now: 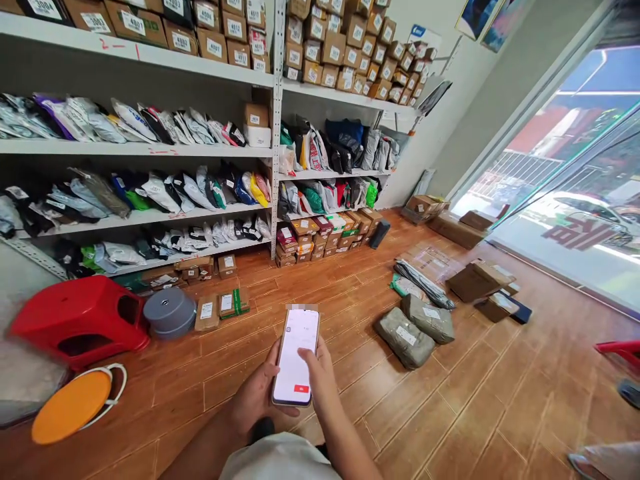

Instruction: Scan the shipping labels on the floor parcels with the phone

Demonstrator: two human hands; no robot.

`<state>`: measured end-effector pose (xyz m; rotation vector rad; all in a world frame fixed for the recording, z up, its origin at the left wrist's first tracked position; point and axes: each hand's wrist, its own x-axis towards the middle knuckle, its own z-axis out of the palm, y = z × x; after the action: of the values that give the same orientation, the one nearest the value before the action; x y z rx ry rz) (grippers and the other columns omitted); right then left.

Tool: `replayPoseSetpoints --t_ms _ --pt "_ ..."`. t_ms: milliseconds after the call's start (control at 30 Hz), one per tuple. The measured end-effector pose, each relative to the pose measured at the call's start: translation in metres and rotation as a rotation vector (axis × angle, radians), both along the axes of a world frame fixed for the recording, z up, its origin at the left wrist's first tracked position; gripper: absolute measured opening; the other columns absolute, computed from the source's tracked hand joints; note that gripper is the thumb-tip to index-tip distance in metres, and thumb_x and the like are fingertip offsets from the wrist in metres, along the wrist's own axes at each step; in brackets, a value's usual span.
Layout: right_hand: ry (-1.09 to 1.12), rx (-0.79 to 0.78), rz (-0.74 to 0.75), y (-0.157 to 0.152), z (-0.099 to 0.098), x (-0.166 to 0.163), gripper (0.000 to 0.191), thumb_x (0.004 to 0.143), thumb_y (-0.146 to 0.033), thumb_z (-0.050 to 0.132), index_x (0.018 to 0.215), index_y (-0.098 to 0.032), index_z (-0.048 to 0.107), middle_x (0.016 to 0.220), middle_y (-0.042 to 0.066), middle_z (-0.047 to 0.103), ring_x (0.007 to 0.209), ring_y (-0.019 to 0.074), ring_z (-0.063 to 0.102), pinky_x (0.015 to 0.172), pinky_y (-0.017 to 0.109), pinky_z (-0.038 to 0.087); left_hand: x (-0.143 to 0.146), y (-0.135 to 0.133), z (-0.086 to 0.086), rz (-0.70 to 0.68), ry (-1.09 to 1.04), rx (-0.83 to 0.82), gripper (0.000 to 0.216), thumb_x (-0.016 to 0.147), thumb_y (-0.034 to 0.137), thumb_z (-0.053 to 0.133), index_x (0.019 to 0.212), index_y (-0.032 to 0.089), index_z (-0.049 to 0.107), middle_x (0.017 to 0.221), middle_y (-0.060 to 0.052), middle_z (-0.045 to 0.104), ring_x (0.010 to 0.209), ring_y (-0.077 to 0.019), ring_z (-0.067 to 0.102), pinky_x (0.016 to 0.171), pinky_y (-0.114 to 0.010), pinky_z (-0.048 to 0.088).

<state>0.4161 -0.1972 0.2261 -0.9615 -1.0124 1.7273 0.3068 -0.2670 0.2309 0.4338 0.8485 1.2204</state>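
I hold a smartphone [296, 357] upright in front of me, its white screen lit with a small red button near the bottom. My left hand [256, 393] wraps around the phone's left side and back. My right hand [320, 377] grips its right edge, thumb resting on the screen. Beyond the phone, on the wooden floor [450, 413], lie two grey-green mailer bags [415, 330] and several cardboard boxes [477, 280].
White shelving [150, 150] along the left wall is packed with mailer bags and numbered boxes. A red stool [83, 320], a grey stool [170, 312] and an orange disc [73, 407] sit at lower left. Glass doors [565, 193] fill the right side. Another person's foot [630, 392] shows at far right.
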Motion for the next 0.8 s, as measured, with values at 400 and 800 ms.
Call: replayPoseSetpoints --t_ms 400,800 --pt "-0.007 0.073 0.137 0.001 0.005 -0.020 0.034 0.066 -0.029 0.057 0.099 -0.022 0.064 0.098 0.001 0.071 0.091 0.0237 0.062 0.078 0.034 0.049 -0.032 0.003 -0.014 0.103 -0.057 -0.006 0.083 0.073 0.038 0.059 0.145 0.038 0.018 0.124 0.000 0.062 0.091 -0.0290 0.064 0.050 -0.036 0.058" --pt "-0.033 0.079 0.193 0.009 -0.001 -0.015 0.039 0.068 -0.032 0.055 0.103 -0.020 0.066 0.097 0.003 0.072 0.090 0.0243 0.063 0.079 0.035 0.049 -0.036 0.017 -0.007 0.041 0.002 0.023 0.067 0.082 0.035 0.048 0.144 0.035 0.021 0.121 -0.004 0.063 0.094 -0.0309 0.064 0.052 -0.033 0.056"
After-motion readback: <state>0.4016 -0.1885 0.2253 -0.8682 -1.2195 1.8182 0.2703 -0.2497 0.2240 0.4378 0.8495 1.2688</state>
